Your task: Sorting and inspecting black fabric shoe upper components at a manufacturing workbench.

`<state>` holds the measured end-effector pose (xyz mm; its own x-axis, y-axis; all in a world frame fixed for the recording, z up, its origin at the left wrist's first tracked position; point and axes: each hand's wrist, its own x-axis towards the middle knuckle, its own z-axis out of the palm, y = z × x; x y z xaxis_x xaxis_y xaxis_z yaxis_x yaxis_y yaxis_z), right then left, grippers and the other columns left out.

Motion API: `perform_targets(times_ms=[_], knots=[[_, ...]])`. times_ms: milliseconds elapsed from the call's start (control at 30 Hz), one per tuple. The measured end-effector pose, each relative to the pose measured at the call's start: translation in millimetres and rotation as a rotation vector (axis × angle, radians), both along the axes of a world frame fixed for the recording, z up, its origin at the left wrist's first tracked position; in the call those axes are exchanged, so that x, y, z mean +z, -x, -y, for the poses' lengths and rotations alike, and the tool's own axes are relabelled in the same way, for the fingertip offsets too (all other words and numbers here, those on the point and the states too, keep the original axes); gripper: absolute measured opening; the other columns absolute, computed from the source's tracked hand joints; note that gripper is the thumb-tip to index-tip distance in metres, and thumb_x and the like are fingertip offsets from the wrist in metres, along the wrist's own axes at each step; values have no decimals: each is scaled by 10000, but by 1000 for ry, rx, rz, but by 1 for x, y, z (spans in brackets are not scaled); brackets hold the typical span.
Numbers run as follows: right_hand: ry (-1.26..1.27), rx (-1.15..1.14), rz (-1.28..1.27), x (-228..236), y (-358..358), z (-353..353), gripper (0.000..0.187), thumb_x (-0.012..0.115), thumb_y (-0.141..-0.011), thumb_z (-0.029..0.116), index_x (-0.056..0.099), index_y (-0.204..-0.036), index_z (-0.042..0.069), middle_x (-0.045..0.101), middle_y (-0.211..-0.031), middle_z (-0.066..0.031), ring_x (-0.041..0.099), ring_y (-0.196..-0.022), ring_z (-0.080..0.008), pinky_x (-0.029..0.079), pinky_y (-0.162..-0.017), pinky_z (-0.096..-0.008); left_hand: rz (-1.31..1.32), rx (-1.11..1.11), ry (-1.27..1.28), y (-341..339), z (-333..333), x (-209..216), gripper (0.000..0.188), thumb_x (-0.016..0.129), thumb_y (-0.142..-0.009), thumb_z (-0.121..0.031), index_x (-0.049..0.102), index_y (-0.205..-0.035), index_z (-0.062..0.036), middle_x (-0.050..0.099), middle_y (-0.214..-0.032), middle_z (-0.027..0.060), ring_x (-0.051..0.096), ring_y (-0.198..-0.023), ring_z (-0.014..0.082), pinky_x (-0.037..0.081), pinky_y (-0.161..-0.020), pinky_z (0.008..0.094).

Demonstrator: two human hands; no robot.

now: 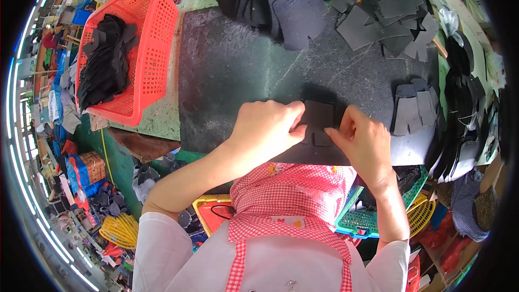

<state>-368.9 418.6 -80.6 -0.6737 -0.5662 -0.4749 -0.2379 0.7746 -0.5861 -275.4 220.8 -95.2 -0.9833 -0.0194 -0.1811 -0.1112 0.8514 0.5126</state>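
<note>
Black mat (227, 75), scuffed; red perforated plastic basket (154, 59) to its left, holding heaped black cut pieces (108, 62); green basket (361, 223), partly hidden by the right forearm (391, 211), contents indistinct; black piece (319, 116), matt, near edge notched, on the mat between left hand (273, 130) and right hand (365, 140), both apart, fingers curled at its sides, firmness of grip impossible to tell

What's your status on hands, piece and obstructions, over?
Left hand at left edge of dark cut piece, right hand at right edge, grip unclear. Piece over black mat. Red basket off left, nothing seen blocking.
</note>
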Motion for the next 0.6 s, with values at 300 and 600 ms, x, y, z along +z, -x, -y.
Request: perform_targets(times_ms=[300, 600], knots=[[550, -243, -96, -18, 1, -7, 435, 834, -762, 70, 564, -1101, 41, 613, -874, -86, 636, -777, -182, 532, -719, -349, -167, 63, -224, 12, 11, 4, 301, 789, -812, -187, 525, -924, -96, 588, -716, 45, 634, -655, 254, 500, -602, 395], [455, -383, -629, 8, 98, -58, 140, 719, -868, 22, 718, -1007, 24, 651, -835, -57, 589, -725, -118, 483, -682, -263, -742, 342, 494, 111, 55, 13, 645, 879, -714, -286, 594, -1251, -72, 493, -1226, 174, 497, -1141, 378, 438, -995, 475]])
